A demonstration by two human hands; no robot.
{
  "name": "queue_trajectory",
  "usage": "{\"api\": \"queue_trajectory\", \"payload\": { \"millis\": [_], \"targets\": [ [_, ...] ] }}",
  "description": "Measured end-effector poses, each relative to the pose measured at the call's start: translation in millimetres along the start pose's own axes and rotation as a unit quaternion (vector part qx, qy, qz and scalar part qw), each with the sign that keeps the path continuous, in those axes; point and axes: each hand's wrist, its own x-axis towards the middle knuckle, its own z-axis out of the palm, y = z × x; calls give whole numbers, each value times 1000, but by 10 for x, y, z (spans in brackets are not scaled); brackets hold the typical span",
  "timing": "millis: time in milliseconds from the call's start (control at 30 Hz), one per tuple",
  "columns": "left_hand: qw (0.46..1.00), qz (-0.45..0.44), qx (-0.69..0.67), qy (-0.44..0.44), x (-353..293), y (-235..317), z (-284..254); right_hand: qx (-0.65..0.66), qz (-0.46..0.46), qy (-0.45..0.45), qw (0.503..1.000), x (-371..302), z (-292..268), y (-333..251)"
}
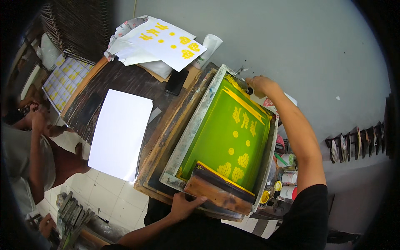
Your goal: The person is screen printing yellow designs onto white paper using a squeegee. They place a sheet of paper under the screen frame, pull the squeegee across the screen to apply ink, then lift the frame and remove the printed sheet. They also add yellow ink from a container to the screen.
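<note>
A screen-printing frame [169, 176] lies tilted in front of me, its green mesh [204, 143] showing yellow characters, dots and flower shapes. Yellow ink [243, 105] forms a band across the mesh's far end. A wooden-handled squeegee [218, 193] rests inside the near end. My left hand [184, 207] is at the frame's near edge, gripping it, with the thumb by the squeegee handle and the fingertips partly hidden. My right hand [265, 86] reaches to the far end beside a metal clamp [241, 71], its fingers curled round something dark that I cannot make out.
White paper [121, 133] lies on the dark table left of the frame. Behind it are a printed sheet [171, 43], a black phone [176, 81] and a paper roll [210, 46]. Ink jars [288, 179] stand at the right. Another person [31, 162] is at the left.
</note>
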Motion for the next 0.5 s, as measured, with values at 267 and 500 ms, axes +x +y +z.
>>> {"api": "queue_trajectory", "payload": {
  "millis": [267,500],
  "targets": [
    [999,-35,-15,-38,16,-39,-24,-55,-5,-29,998,10,388,308],
    [998,-42,-15,-47,23,-32,-37,-52,37,-74,995,-316,705,630]
  ]
}}
